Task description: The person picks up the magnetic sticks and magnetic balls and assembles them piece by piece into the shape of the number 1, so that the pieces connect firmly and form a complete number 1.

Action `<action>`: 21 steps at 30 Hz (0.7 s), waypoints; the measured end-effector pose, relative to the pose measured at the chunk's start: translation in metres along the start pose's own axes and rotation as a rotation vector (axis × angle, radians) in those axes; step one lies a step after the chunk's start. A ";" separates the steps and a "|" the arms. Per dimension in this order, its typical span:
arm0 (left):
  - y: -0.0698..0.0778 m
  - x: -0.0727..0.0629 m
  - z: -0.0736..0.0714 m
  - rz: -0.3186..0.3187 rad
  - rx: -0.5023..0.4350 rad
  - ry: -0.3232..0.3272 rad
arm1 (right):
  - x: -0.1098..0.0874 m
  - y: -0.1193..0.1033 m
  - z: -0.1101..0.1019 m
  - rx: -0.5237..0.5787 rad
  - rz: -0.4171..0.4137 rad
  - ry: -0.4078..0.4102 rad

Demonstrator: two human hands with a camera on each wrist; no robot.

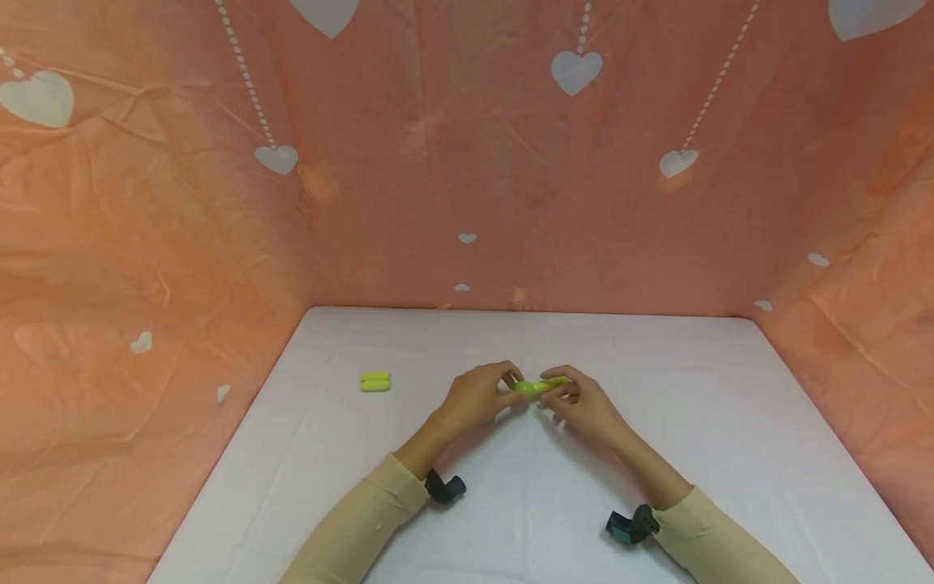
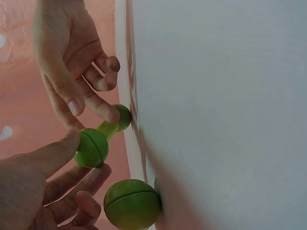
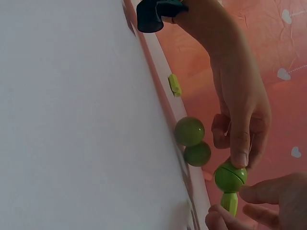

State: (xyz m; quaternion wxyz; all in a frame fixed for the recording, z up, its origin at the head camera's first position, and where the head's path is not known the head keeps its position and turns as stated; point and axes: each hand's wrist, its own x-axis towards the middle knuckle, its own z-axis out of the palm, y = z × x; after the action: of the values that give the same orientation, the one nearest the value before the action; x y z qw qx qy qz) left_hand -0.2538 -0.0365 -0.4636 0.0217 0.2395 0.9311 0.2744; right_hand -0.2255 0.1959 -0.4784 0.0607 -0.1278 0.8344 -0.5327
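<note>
Between thumb and fingers my left hand (image 1: 477,393) pinches a glossy green ball (image 2: 92,148) with a groove around it. From that ball a short yellow-green rod (image 3: 230,204) extends toward my right hand (image 1: 587,410). The right hand's fingers are around the rod, and in the right wrist view its thumb reaches the ball. Ball and rod meet end to end. Two further green balls, an upper one (image 3: 189,131) and a lower one (image 3: 197,154), sit side by side in the right wrist view; the head view hides them.
Two yellow-green rods (image 1: 375,382) lie parallel on the white table (image 1: 620,341), left of the hands. An orange curtain (image 1: 474,162) with white hearts stands behind and at both sides. Each wrist carries a dark camera, such as the left one (image 1: 445,488).
</note>
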 end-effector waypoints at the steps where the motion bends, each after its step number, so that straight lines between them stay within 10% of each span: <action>1: 0.000 0.000 0.000 0.001 -0.002 0.001 | 0.000 0.000 0.001 0.011 0.009 -0.007; 21: 0.003 -0.002 -0.001 0.026 -0.039 0.007 | 0.000 0.007 0.014 0.167 -0.028 -0.061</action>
State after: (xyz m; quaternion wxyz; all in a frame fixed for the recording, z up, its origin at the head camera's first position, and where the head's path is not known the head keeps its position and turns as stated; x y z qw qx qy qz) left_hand -0.2506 -0.0359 -0.4619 0.0196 0.2500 0.9225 0.2935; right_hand -0.2234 0.1864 -0.4906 0.0892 -0.1500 0.7831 -0.5969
